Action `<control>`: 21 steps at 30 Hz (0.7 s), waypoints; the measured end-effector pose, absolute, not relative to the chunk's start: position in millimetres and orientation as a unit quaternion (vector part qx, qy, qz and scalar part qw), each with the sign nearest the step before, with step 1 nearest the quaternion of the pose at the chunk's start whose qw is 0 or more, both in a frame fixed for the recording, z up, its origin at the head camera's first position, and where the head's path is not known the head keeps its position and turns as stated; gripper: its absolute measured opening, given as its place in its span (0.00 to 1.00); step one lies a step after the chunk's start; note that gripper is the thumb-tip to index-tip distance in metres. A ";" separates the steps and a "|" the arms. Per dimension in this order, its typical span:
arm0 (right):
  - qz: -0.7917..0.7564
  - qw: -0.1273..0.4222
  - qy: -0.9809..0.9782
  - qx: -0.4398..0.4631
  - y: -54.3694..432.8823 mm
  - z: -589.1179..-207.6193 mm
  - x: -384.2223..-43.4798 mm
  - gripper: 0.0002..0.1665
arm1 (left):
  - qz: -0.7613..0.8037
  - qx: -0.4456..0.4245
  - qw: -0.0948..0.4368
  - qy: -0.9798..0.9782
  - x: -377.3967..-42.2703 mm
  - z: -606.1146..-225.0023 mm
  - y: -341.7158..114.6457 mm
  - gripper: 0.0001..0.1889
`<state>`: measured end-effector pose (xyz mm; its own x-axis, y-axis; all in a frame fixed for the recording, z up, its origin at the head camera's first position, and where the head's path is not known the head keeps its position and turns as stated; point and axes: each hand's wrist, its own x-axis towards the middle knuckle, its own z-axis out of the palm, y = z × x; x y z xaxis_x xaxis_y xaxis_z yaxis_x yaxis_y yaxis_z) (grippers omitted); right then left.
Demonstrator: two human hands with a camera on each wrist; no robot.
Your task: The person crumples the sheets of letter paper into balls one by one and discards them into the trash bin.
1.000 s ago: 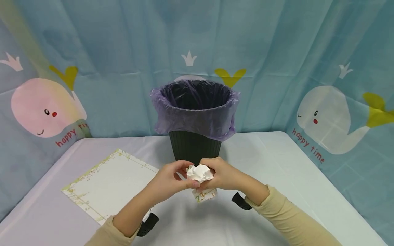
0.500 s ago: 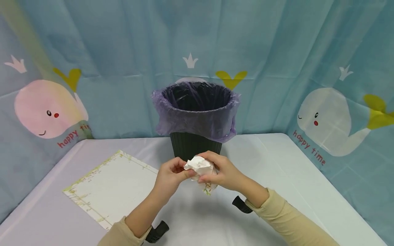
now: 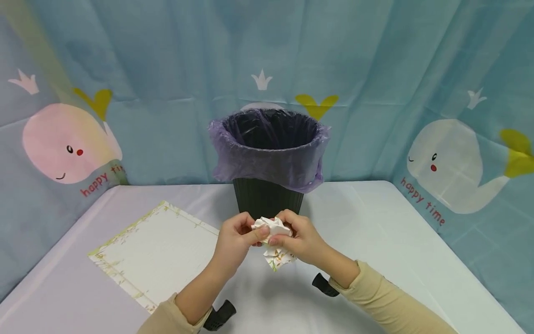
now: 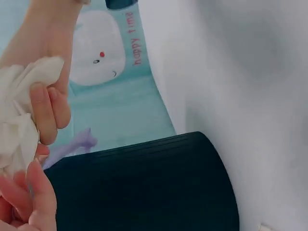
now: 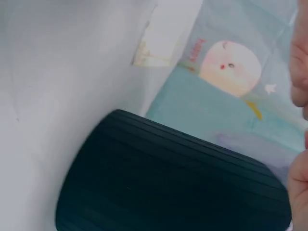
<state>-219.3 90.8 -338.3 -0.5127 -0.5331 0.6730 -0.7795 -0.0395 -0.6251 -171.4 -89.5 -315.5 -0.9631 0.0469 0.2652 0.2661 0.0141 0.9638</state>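
Note:
A crumpled sheet of paper (image 3: 273, 227), white with a printed floral edge, is held between both hands in front of the bin. My left hand (image 3: 233, 239) pinches its left side with thumb and fingers. From the right, my right hand (image 3: 302, 236) grips it, thumb across the front. A patterned flap of the paper hangs below the thumbs. The left wrist view shows the crumpled paper (image 4: 19, 110) close up at its left edge, with fingers curled on it. In the right wrist view only parts of the hands show at the right edge.
A black trash bin (image 3: 267, 197) lined with a purple bag (image 3: 271, 164) stands at the table's back edge, just beyond the hands. A flat sheet of floral-bordered paper (image 3: 158, 250) lies at left on the white table (image 3: 375, 232). A blue curtain (image 3: 167, 139) hangs behind.
The paper has been turned and squeezed between the hands. The left hand has moved slightly right, and its thumb now presses on the front of the paper. The flat sheet stays in place.

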 end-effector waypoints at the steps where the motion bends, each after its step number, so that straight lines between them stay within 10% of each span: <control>1: 0.539 0.120 -0.684 0.477 91.1 -338.6 -220.4 0.25 | -0.691 -0.106 0.070 -0.711 -172.4 -314.7 -89.5 0.13; 9: 0.513 0.050 -0.744 0.425 97.4 -324.0 -225.0 0.16 | -0.617 -0.148 -0.020 -0.772 -175.2 -314.2 -101.8 0.20; 21: 0.545 -0.043 -0.722 0.424 103.0 -310.0 -228.1 0.24 | -0.678 -0.171 0.049 -0.713 -179.2 -318.2 -103.7 0.10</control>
